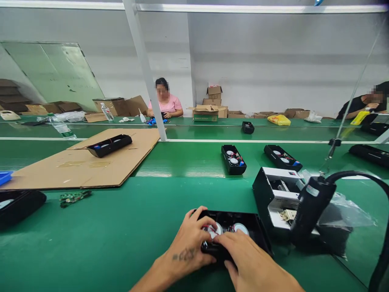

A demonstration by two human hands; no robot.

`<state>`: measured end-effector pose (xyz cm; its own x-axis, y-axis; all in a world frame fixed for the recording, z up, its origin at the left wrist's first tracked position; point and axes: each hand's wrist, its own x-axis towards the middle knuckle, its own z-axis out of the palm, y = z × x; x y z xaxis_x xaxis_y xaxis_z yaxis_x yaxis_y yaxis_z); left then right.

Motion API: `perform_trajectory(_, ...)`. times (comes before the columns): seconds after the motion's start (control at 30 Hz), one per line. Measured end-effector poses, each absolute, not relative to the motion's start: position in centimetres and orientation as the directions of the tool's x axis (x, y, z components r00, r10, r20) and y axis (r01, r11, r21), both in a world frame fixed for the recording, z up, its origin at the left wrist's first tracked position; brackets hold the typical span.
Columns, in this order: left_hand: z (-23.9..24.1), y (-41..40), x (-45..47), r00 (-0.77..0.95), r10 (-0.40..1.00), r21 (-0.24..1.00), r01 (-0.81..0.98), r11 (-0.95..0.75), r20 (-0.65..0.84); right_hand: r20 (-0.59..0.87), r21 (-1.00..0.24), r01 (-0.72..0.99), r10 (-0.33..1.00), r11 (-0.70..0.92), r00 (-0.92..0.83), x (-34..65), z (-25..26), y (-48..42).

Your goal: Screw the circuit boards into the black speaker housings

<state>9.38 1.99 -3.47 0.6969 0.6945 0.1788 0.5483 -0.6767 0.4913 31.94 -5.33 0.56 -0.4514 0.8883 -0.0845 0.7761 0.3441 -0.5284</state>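
A black speaker housing point(252, 221) lies open side up on the green bench in front of me. Inside it, two round white-backed speakers point(241, 229) and thin red wires show. My left hand point(191, 239) grips the housing's left end, fingers curled over the rim and thumb at the near side. Across the near edge lies my right hand point(243, 253), its fingertips inside by the left speaker and its thumb against the front wall. The right fingertips are partly hidden, so whether they pinch a wire cannot be made out.
An electric screwdriver point(314, 209) hangs at right beside a black-and-white box feeder point(281, 194). Similar housings point(233, 159) sit farther back. Cardboard point(91, 166) and a green circuit board point(75, 198) lie at left. Two people point(167, 103) sit across the bench.
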Motion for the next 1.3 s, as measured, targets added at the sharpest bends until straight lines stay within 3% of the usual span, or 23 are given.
perform_trajectory(0.17,1.2,6.5,10.4,0.718,0.693,0.693,0.529,-0.489,-0.059,-0.151,-0.499,0.822,0.907,0.273,-0.393,32.5,3.9,-1.3)
perform_trajectory(0.37,1.5,9.0,10.7,0.781,0.612,0.756,0.474,-0.450,-0.126,-0.208,-0.495,0.826,0.886,0.271,-0.415,32.2,5.2,1.9)
perform_trajectory(0.53,1.1,9.0,10.7,0.799,0.590,0.786,0.437,-0.436,-0.116,-0.216,-0.486,0.827,0.878,0.282,-0.426,31.7,4.9,2.0)
perform_trajectory(1.0,1.4,9.2,10.8,0.807,0.568,0.809,0.439,-0.391,-0.163,-0.226,-0.619,0.750,0.860,0.235,-0.457,31.6,4.2,2.5)
perform_trajectory(1.3,2.1,9.3,11.0,0.791,0.566,0.804,0.483,-0.346,-0.232,-0.275,-0.582,0.785,0.858,0.211,-0.435,31.8,5.1,2.4)
